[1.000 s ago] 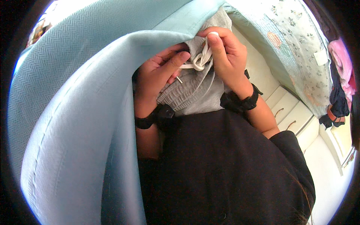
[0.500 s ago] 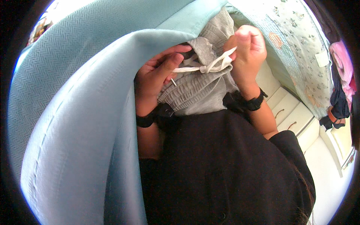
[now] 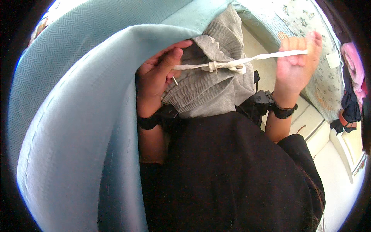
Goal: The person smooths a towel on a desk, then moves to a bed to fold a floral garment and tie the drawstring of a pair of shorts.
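Note:
A grey garment (image 3: 205,85) with a gathered elastic waistband lies bunched in front of my black top. Its white drawstring (image 3: 266,56) stretches almost level across it, with a knot (image 3: 211,66) near the middle and a small loop beside it. My right hand (image 3: 295,65) is closed on the drawstring's right end, well out to the right of the garment. At the waistband's left side, my left hand (image 3: 156,79) pinches the other end, and a thin pale tip sticks out below its fingers. Some of the left fingers are hidden behind the hand and light blue fabric.
Large light blue fabric (image 3: 77,116), partly herringbone, curves up along the left, close to my left arm. A floral quilted cloth (image 3: 297,19) hangs at the upper right. Beyond are pale drawers (image 3: 309,123) and pink and dark clothes (image 3: 351,63). Black bands circle both wrists.
My right hand has moved right, drawing the drawstring out into a long straight length and shrinking the loop by the knot. My left hand has stayed nearly in place.

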